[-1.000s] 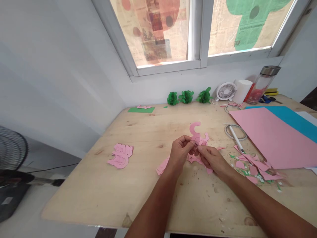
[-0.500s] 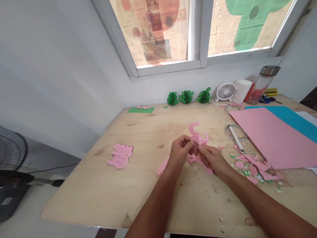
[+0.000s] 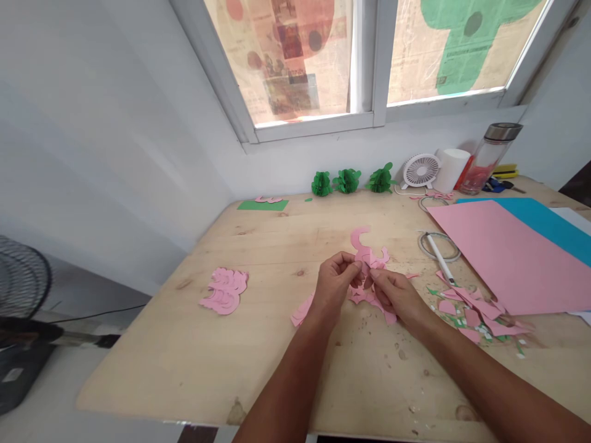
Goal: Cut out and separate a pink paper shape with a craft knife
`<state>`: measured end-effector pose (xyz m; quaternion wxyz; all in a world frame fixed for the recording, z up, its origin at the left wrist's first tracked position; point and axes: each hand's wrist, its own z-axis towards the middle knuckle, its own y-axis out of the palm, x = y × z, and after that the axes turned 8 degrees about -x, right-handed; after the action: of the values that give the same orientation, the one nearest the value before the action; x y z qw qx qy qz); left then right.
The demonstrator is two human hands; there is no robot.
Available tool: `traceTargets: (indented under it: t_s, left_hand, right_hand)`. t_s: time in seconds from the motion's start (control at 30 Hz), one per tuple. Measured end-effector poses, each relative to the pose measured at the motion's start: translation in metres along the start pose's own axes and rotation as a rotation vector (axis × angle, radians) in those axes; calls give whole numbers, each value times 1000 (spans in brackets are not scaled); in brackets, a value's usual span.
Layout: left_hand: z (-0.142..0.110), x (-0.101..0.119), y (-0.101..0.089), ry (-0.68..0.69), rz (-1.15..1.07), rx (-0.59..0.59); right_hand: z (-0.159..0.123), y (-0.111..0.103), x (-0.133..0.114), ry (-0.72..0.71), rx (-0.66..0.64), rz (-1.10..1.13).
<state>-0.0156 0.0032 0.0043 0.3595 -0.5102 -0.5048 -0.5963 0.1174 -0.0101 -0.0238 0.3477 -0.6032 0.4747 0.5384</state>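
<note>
Above the middle of the table, my left hand (image 3: 340,280) pinches a curved pink paper cutout (image 3: 359,240) whose hooked end points up and away. My right hand (image 3: 394,290) is closed too, its thumb and forefinger on the right edge of the same pink paper. Fingers hide the part where both hands meet. Pink paper scraps (image 3: 362,295) lie on the table beneath the hands. Partly behind my left forearm is a pink paper strip (image 3: 302,311). A pile of scalloped pink cutouts (image 3: 225,289) rests farther left.
Right of the hands lie pink and green offcuts (image 3: 480,314), a white pen (image 3: 440,258) and large pink sheets (image 3: 512,258). Along the wall stand green paper figures (image 3: 348,180), a small white fan (image 3: 422,170) and a glass bottle (image 3: 490,160). A green sheet (image 3: 263,205) lies back left.
The pink cutout has shifted slightly left and tilted. My right fingertips have moved a little away from my left ones. Everything else on the table stays put.
</note>
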Motion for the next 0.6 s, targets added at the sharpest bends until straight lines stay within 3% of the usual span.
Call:
traceTargets:
  t_s: [0.6]
  left_hand:
    - [1,-2,-1,7,0,-2]
  right_hand:
    - [-2,0,-2,-16,-28,40]
